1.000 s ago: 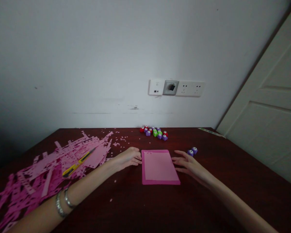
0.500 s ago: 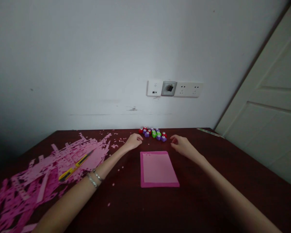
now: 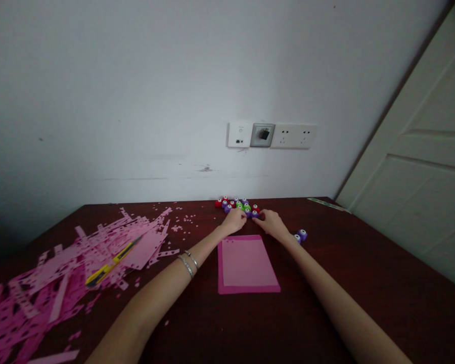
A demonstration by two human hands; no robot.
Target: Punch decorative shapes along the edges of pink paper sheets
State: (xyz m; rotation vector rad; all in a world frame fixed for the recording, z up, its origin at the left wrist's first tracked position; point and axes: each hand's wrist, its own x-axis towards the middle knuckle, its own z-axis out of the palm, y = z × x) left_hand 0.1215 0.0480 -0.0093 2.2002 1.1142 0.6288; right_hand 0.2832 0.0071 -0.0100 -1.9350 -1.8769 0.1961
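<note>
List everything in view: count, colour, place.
craft punches: about 13, purple, red, green, far edge
loose punches: 2, purple, beside right wrist
paper sheets: 2 visible, pink, centre
paper scraps: many, pink, table's left
punched bits: many, pink, beside scraps
utility knife: 1, yellow, on scraps
flat strip: 1, greenish, far corner
wall plates: 3, white, grey, white wall
door: 1, pale, right
table: 1, brown, below
bracelets: 2, silver, left wrist
left hand: 1, bare, at punches
right hand: 1, bare, at punches

White sockets (image 3: 293, 136) on wall (image 3: 136, 91); panelled door (image 3: 420, 167) at right; greenish strip (image 3: 328, 204), perhaps ruler.
</note>
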